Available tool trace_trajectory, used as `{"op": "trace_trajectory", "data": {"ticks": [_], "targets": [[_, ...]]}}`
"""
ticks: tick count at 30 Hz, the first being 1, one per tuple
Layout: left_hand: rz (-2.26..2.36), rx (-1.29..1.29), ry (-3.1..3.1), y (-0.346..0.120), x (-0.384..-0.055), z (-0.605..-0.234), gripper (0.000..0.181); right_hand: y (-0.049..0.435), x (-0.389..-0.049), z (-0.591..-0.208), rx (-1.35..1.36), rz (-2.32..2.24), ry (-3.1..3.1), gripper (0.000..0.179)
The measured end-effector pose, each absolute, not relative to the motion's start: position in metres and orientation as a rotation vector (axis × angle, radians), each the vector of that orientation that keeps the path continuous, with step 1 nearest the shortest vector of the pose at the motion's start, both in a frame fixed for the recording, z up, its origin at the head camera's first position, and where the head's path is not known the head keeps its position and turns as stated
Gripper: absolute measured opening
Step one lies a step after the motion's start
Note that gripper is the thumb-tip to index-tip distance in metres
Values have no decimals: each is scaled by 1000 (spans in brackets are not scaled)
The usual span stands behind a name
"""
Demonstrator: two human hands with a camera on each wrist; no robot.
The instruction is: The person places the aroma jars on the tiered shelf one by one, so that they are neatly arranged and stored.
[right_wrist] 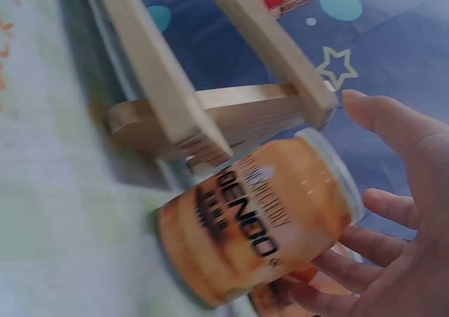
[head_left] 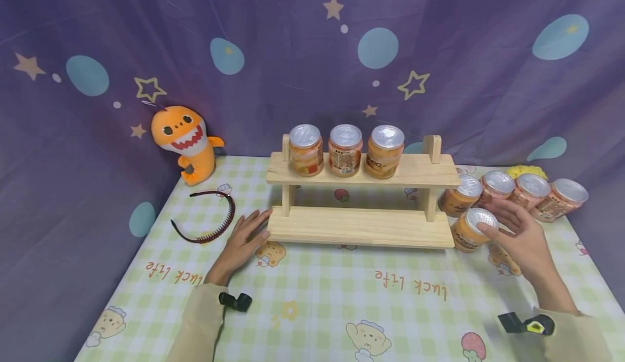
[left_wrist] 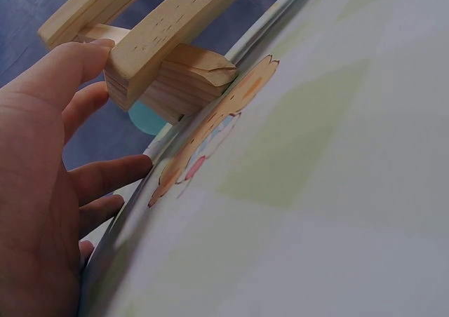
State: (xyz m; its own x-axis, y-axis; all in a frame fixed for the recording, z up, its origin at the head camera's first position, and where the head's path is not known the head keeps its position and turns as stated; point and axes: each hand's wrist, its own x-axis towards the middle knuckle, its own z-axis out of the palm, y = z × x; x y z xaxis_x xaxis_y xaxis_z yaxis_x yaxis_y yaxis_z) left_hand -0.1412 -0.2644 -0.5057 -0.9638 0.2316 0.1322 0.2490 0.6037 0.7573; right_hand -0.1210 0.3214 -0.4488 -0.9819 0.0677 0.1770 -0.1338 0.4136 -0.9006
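At the far left sits an orange plush shark (head_left: pixel 194 164) with a toothy grin, and nearer me a dark red, toothed, curved headband (head_left: pixel 230 218) lies on the green-and-white checked tablecloth (head_left: pixel 332 286). My left hand (head_left: pixel 240 245) has its fingers spread, the tips touching the left end of a pale wooden two-tier shelf (head_left: pixel 361 226). Three round, silver-lidded, orange-toned cans (head_left: pixel 345 156) stand along the upper board, left of its right upright. Just beside the lower board's right end is an orange silver-lidded can with black lettering (head_left: pixel 466 237). My right hand (head_left: pixel 520 240) is at its lid, fingers apart; I can't tell how firmly they touch it. Behind it stand four more silver-lidded cans (head_left: pixel 531 189), near a yellow object (head_left: pixel 527 171).
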Motion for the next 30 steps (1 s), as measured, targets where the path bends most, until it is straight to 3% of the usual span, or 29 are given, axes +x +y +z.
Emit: {"op": "trace_trajectory", "data": {"ticks": [9, 30], "targets": [[-1332, -404, -2796, -265, -140, -505, 54, 316, -119, -466, 6, 1522, -2564, 72], [-1320, -417, -2792, -265, -140, -505, 54, 312, -119, -478, -217, 1573, -2467, 65]]}}
